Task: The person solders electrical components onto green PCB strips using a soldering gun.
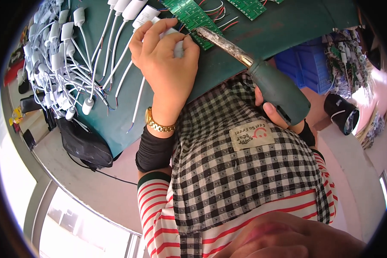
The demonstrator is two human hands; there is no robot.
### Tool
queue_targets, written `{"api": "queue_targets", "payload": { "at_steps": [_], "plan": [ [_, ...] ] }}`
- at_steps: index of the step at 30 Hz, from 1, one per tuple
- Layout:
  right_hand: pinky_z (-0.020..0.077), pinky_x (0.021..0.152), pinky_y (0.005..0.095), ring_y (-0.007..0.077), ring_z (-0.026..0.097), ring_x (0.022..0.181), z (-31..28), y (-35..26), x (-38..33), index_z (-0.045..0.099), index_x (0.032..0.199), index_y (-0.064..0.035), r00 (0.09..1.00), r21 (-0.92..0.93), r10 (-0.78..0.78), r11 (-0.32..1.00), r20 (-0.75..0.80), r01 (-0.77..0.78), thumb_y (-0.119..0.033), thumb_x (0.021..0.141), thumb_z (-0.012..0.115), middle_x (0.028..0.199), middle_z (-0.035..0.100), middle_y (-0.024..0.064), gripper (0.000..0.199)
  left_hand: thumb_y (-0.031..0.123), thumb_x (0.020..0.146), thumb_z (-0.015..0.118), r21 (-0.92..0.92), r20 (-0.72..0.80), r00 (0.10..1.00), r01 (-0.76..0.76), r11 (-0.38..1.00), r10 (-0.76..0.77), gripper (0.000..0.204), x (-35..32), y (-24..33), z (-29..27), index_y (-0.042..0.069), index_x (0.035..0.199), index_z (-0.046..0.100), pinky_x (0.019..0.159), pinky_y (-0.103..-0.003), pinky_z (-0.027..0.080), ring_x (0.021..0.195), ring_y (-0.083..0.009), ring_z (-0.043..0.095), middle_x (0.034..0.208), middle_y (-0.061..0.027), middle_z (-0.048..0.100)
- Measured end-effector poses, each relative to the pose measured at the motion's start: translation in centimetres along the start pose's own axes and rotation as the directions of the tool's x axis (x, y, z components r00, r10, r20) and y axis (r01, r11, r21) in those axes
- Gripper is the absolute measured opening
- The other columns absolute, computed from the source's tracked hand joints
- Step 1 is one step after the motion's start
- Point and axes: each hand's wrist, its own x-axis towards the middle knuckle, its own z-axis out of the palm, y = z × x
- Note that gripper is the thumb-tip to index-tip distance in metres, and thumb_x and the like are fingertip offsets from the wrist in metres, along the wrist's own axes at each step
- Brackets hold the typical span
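My right hand is wrapped round the dark green handle of a soldering iron. The iron slants up to the left, and its worn metal tip meets the edge of a green circuit board on the table. Beside that tip, my left hand is closed in a pinch on a white cable, whose pale body shows between the fingers. The thin wire end at the fingertips is mostly hidden. Red, white and black wires stick out from the board's right side.
White cables with cylindrical plastic ends are heaped on the left of the green table; several lie in a row near my left hand. Another circuit board is at the far edge. A blue crate stands right, a black bag lower left.
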Motion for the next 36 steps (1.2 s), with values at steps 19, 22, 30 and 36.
{"api": "queue_targets", "payload": {
  "at_steps": [19, 22, 30, 36],
  "plan": [
    [0.0475, 0.073, 0.0374, 0.0221, 0.054, 0.079, 0.6, -2.7, 0.4, 0.038, 0.124, 0.0013, 0.967, 0.005, -0.243, 0.97, -0.08, 0.244, -0.034, 0.086, 0.061, 0.089, 0.051, 0.0145, 0.056, 0.007, 0.064, 0.07, 0.044, 0.018, 1.0, 0.009, 0.999, -0.009, 0.006, 0.3, 0.4, 0.0, 0.007, 0.067, 0.065, 0.087, -0.043, 0.035, 0.108, -0.0307, 0.05, 0.102, 0.0012, 0.065],
    [0.0473, 0.075, 0.037, 0.0228, 0.055, 0.08, 0.8, -3.8, 0.8, 0.037, 0.124, 0.0003, 0.977, -0.012, -0.208, 0.978, -0.04, 0.208, -0.033, 0.087, 0.06, 0.089, 0.051, 0.0142, 0.055, 0.007, 0.064, 0.069, 0.031, 0.015, 1.0, 0.008, 0.999, -0.009, 0.007, 0.3, 0.4, 0.0, 0.007, 0.068, 0.064, 0.087, -0.043, 0.035, 0.108, -0.0307, 0.05, 0.102, 0.0006, 0.064],
    [0.047, 0.073, 0.0344, 0.0203, 0.055, 0.078, 0.6, -3.3, 0.8, 0.04, 0.126, 0.0007, 0.962, -0.05, -0.268, 0.963, -0.043, 0.266, -0.027, 0.087, 0.059, 0.088, 0.054, 0.0124, 0.052, 0.008, 0.064, 0.069, 0.067, 0.034, 0.999, -0.014, 0.998, 0.012, 0.011, 0.3, 0.7, 0.0, 0.008, 0.072, 0.061, 0.088, -0.044, 0.035, 0.108, -0.0321, 0.05, 0.105, -0.0017, 0.063],
    [0.0469, 0.07, 0.0324, 0.0181, 0.055, 0.075, 0.7, -2.2, 1.1, 0.042, 0.127, 0.0012, 0.944, -0.048, -0.316, 0.949, -0.091, 0.313, -0.024, 0.087, 0.058, 0.085, 0.055, 0.0107, 0.05, 0.008, 0.067, 0.07, -0.012, 0.044, 0.999, -0.018, 1.0, 0.019, 0.013, 0.0, 0.5, -0.6, 0.009, 0.078, 0.063, 0.092, -0.045, 0.032, 0.112, -0.0329, 0.048, 0.109, -0.0021, 0.061]
  ]
}}
